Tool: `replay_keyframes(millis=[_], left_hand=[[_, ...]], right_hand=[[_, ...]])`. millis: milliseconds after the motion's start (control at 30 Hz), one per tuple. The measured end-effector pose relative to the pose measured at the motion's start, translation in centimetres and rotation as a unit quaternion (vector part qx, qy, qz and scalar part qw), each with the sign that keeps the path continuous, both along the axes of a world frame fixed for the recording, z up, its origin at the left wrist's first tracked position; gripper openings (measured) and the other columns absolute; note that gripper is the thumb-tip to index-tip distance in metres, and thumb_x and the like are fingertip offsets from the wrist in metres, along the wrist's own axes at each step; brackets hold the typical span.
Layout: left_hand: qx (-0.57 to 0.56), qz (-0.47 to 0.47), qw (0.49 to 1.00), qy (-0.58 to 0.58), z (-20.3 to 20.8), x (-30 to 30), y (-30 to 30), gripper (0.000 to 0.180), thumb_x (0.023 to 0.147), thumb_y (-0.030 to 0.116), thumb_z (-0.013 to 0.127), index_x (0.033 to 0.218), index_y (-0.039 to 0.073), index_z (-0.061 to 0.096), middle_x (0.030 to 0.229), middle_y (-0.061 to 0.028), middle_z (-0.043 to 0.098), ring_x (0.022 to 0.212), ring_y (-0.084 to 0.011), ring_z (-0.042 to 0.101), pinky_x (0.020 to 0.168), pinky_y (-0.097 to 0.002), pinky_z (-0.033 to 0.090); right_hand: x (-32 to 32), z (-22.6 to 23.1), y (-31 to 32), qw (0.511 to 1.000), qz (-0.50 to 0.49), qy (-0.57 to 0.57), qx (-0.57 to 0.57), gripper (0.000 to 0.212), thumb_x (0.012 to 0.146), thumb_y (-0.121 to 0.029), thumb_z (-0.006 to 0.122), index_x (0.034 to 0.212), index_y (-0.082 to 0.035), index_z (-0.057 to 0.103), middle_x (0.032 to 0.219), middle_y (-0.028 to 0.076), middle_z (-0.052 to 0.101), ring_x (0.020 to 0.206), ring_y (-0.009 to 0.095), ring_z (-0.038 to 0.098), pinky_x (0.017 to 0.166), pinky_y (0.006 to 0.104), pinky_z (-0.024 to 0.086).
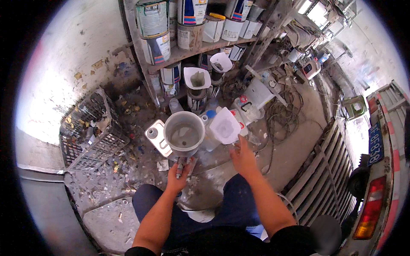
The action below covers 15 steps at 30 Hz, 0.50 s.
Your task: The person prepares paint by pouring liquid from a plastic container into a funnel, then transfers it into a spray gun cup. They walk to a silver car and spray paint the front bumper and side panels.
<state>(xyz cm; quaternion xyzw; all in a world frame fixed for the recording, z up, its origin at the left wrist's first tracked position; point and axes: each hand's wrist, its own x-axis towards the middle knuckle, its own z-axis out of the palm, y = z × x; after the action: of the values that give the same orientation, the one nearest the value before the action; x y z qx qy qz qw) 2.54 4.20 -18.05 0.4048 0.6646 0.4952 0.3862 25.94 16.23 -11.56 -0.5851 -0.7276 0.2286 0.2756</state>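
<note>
Left hand (178,174) clamped on the spray gun (183,164), its open grey cup (184,135) upright above the floor (128,170) and showing only a thin film inside. Right hand (242,157) pinches a white paper strainer cone (225,126) just beside the cup. Judged stage: straining set up, filling not yet done.

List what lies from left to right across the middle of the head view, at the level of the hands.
Black plastic crate → flat metal can → left hand gripping a spray gun with its open grey cup → white paper cone filter at the right hand → metal grating → red vehicle tail light.
</note>
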Motion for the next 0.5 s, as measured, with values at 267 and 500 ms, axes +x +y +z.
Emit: replay_keyframes(millis=[267,500], left_hand=[[0.003,0.049,0.995,-0.088,-0.8,0.2,-1.2,0.014,0.086,0.011,0.065,0.097,0.002,0.060,0.089,-0.0054,0.064,0.080,-0.0122,0.060,0.069,-0.0251,0.046],[-0.061,0.085,0.988,-0.114,3.7,0.9,-5.5,0.014,0.086,0.004,0.064,0.099,0.003,0.056,0.089,-0.0028,0.061,0.082,-0.0101,0.058,0.071,-0.0238,0.046]], right_hand=[[6.1,-1.9,-4.1,0.995,0.003,-0.075,-0.062,0.026,0.084,-0.022,0.064,0.097,-0.001,0.057,0.080,0.018,0.062,0.066,0.027,0.061,0.062,0.0387,0.047],[7.7,3.0,-9.0,0.975,-0.101,-0.012,-0.195,0.030,0.088,-0.025,0.061,0.071,-0.002,0.051,0.056,0.008,0.049,0.052,0.022,0.052,0.050,0.0378,0.040]])
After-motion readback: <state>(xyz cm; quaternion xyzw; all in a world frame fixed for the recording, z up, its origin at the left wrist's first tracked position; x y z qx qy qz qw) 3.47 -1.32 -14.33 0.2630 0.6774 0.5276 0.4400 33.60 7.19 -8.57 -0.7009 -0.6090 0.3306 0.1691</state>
